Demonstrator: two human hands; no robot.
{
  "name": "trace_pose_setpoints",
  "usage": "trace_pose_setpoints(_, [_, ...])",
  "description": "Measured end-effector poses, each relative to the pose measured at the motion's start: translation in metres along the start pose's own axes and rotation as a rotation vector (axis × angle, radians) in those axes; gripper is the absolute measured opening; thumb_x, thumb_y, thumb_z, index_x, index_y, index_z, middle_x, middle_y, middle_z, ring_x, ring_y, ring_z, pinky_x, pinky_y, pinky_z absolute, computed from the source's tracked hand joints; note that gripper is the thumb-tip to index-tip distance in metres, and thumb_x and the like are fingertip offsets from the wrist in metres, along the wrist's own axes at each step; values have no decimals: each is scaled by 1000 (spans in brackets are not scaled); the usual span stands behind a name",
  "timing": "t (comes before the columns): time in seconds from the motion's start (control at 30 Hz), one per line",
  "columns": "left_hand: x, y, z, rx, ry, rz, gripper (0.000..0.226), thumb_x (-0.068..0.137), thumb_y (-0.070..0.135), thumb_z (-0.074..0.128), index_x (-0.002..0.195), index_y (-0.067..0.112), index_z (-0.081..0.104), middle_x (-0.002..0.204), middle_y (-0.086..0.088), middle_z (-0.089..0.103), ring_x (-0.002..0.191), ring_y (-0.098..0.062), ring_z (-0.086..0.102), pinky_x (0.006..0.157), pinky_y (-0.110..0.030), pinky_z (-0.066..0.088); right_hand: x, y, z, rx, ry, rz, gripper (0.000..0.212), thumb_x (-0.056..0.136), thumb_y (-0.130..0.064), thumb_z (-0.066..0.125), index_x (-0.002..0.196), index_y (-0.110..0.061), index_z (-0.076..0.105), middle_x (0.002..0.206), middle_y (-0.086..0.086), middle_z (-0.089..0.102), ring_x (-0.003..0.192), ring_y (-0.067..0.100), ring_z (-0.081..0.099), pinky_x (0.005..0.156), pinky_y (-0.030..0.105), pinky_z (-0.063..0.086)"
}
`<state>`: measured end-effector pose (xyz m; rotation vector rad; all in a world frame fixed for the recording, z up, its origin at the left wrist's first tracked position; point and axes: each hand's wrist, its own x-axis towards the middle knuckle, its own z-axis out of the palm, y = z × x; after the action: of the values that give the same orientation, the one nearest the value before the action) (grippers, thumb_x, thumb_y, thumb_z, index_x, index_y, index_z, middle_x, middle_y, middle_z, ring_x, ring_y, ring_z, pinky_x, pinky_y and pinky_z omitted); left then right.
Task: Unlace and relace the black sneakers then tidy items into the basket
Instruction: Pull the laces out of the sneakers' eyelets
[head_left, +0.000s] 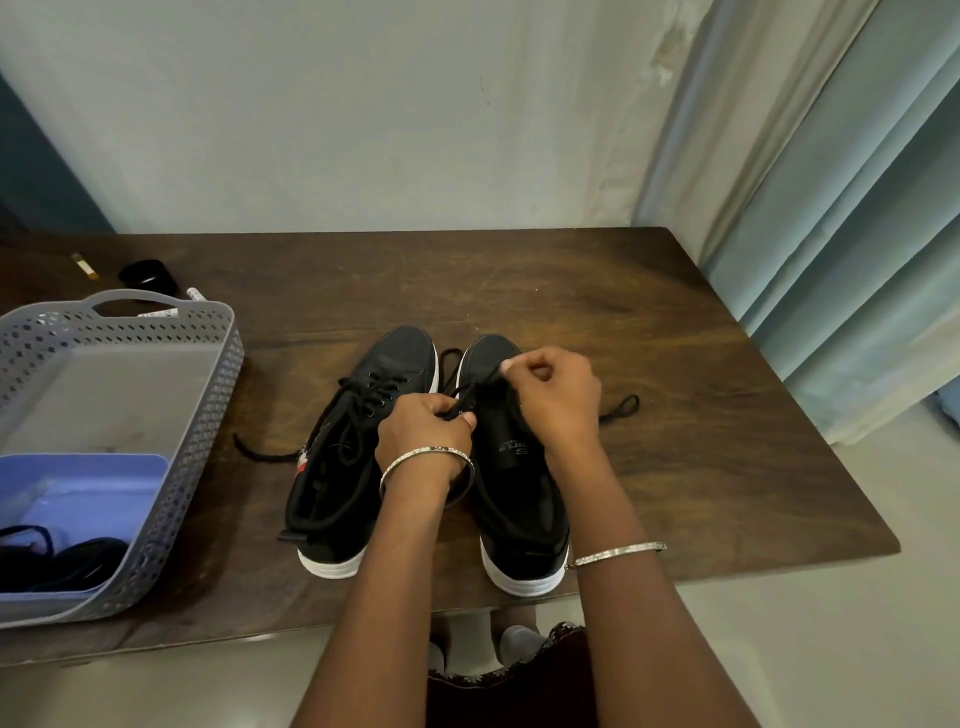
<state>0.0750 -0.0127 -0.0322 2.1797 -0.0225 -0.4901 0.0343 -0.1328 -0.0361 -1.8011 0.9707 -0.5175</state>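
Pinching the black lace (618, 408) of the right-hand sneaker (519, 499) with both hands, I am holding it above the tongue. My left hand (423, 434) is gripping it low and my right hand (558, 397) is curling round it higher up. Its loose end is trailing right across the wooden table (701, 467). The other sneaker (353, 467) is sitting just beside, loosely laced. The grey basket (208, 415) is standing at the left.

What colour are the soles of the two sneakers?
White. The soles show best at the heels in the head view.
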Motion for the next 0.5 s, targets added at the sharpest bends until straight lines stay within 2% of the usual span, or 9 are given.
trace_pose_setpoints(0.07, [1, -1, 1, -7, -1, 0, 21, 87, 27, 75, 107, 24, 77, 102, -4, 74, 103, -27, 66, 96, -43, 54, 4, 1, -7, 339, 95, 300, 7, 94, -18, 68, 87, -16, 70, 77, -2, 69, 59, 7, 59, 50, 24, 47])
trace_pose_setpoints(0.13, [1, -2, 1, -16, 2, 0, 21, 87, 27, 76, 107, 24, 78, 102, -4, 74, 102, -27, 67, 96, -43, 54, 7, 6, -15, 520, 138, 508, 7, 94, -11, 63, 89, -8, 67, 67, 3, 64, 45, 8, 47, 36, 21, 32])
trace_pose_setpoints(0.2, [2, -2, 1, -22, 3, 1, 20, 86, 26, 76, 106, 24, 78, 101, -3, 74, 101, -27, 67, 96, -43, 54, 10, 11, -22, 566, 175, 586, 8, 93, -7, 61, 86, -6, 64, 64, 5, 63, 42, 9, 45, 33, 20, 28])
trace_pose_setpoints(0.27, [1, -2, 1, -23, 1, 0, 20, 86, 26, 76, 106, 23, 78, 101, -3, 74, 101, -26, 67, 96, -43, 54, 12, 13, -25, 565, 214, 596, 9, 93, -7, 60, 85, -5, 64, 67, 5, 67, 43, 9, 50, 35, 21, 32])
trace_pose_setpoints(0.3, [1, -2, 1, -18, 2, 2, 20, 86, 26, 76, 107, 23, 78, 102, -4, 74, 102, -27, 67, 96, -43, 54, 14, 14, -25, 532, 228, 580, 5, 93, -7, 60, 92, -5, 65, 72, 5, 69, 47, 9, 56, 39, 21, 37])
trace_pose_setpoints(0.33, [0, -1, 1, -12, 5, 5, 21, 87, 26, 76, 107, 23, 77, 104, -4, 74, 102, -27, 66, 96, -42, 54, 15, 15, -25, 478, 242, 545, 11, 92, -7, 63, 103, -6, 65, 80, 6, 71, 55, 10, 63, 47, 23, 46])
trace_pose_setpoints(0.4, [-2, 1, 0, 7, 21, 16, 22, 87, 27, 75, 109, 24, 76, 107, -2, 72, 104, -27, 65, 94, -35, 52, 15, 17, -24, 273, 254, 421, 42, 88, -10, 69, 127, -13, 52, 100, 6, 69, 84, 18, 71, 76, 36, 59])
trace_pose_setpoints(0.43, [-4, 3, -1, 25, 29, 24, 23, 88, 27, 75, 111, 24, 75, 108, -1, 72, 106, -27, 65, 90, -31, 49, 14, 17, -24, 148, 243, 327, 52, 87, -11, 70, 133, -16, 45, 103, 4, 67, 95, 20, 69, 88, 40, 56])
trace_pose_setpoints(0.5, [-7, 6, -1, 58, 38, 47, 25, 87, 29, 77, 112, 26, 73, 109, 0, 72, 108, -24, 64, 81, -28, 43, 9, 13, -23, -68, 187, 127, 57, 88, -10, 71, 137, -18, 42, 97, -1, 67, 98, 18, 63, 92, 37, 50])
